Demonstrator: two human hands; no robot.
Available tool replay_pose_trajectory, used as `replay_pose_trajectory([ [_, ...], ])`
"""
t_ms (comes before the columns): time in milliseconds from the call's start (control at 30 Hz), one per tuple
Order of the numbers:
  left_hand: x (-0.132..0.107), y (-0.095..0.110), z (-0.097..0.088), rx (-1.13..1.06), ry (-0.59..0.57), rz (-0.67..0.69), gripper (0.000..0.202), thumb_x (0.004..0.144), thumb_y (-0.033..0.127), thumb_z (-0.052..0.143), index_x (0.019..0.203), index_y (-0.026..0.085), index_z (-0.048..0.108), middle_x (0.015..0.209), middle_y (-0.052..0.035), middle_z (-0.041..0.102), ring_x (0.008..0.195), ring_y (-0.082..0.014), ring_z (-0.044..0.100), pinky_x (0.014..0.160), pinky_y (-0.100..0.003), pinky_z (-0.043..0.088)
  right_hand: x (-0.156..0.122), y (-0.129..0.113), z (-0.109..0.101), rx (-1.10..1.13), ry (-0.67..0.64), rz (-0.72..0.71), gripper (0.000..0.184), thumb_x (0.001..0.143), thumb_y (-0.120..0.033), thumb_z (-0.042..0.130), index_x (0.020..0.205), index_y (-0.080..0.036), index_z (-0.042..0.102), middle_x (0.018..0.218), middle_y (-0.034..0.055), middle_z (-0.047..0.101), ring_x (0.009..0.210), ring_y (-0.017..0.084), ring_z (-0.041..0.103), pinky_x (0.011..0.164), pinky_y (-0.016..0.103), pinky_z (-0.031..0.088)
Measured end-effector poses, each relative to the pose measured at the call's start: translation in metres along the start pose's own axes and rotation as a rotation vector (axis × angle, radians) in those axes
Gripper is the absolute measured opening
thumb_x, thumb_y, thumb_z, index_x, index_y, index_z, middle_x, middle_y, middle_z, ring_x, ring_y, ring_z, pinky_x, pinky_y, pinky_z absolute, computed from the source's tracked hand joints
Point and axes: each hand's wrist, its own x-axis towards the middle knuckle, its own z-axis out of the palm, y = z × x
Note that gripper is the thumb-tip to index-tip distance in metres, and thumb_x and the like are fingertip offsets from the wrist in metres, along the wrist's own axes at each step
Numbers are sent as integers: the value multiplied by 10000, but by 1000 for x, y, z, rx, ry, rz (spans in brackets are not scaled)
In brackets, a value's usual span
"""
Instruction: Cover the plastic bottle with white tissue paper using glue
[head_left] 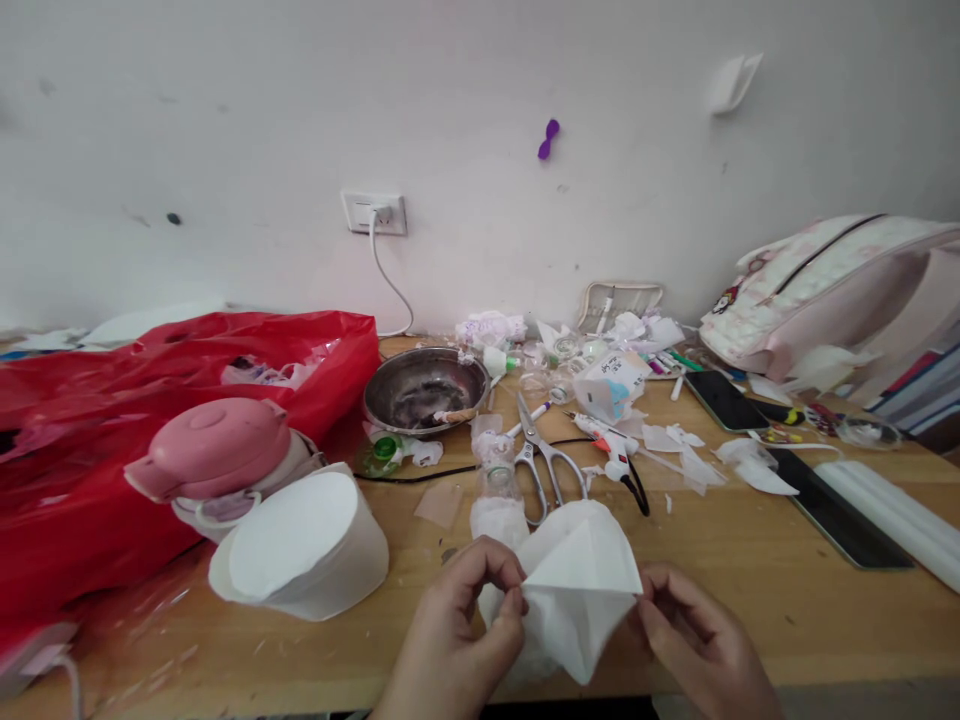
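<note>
Near the table's front edge, a folded white paper sheet [581, 590] is stretched between my hands, with a straight crease across it and a point hanging down. My left hand [472, 625] pinches its left corner between thumb and fingers. The right corner is pinched by my right hand [694, 640]. Partly hidden behind the sheet stands a clear bottle [499, 485] wrapped in white tissue-like material. Just beyond lie grey-handled scissors [551, 462], with a white and orange glue gun [616, 452] to their right.
At left are a white paper-like tub [315, 550], a pink-lidded container [217, 450] and a red plastic bag [330, 365]. A metal bowl [427, 375] sits behind. Paper scraps [679, 445], two phones [727, 400] and a backpack [817, 290] occupy the right.
</note>
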Motion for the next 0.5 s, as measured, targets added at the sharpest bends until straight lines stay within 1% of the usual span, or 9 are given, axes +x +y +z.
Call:
replay_pose_trajectory([
  [133,1,-2,-3,-57,10,21,61,746,224,520,703,181,524,715,-18,534,697,-161,491,634,-237,379,4,6,-14,-12,27,-1,229,683,-379,654,608,-204,526,568,-50,430,527,103,395,465,181,349],
  [267,2,-1,-7,-75,-9,6,98,775,250,520,708,178,519,717,-18,534,683,-155,485,608,-226,368,9,11,-24,-44,52,-12,229,693,-384,643,607,-200,538,552,-42,462,514,107,419,473,189,370],
  [400,2,-2,-10,-72,4,2,140,798,285,511,706,179,512,728,-21,537,689,-153,481,613,-225,365,15,15,-31,-75,89,-37,208,684,-357,659,605,-204,543,547,-40,479,511,112,447,476,191,391],
  [500,3,-3,-11,-78,20,-10,149,797,299,511,708,180,507,725,-18,526,686,-152,474,604,-223,358,19,19,-33,-85,99,-80,174,725,-371,626,663,-215,582,604,-9,561,546,140,517,499,216,441],
])
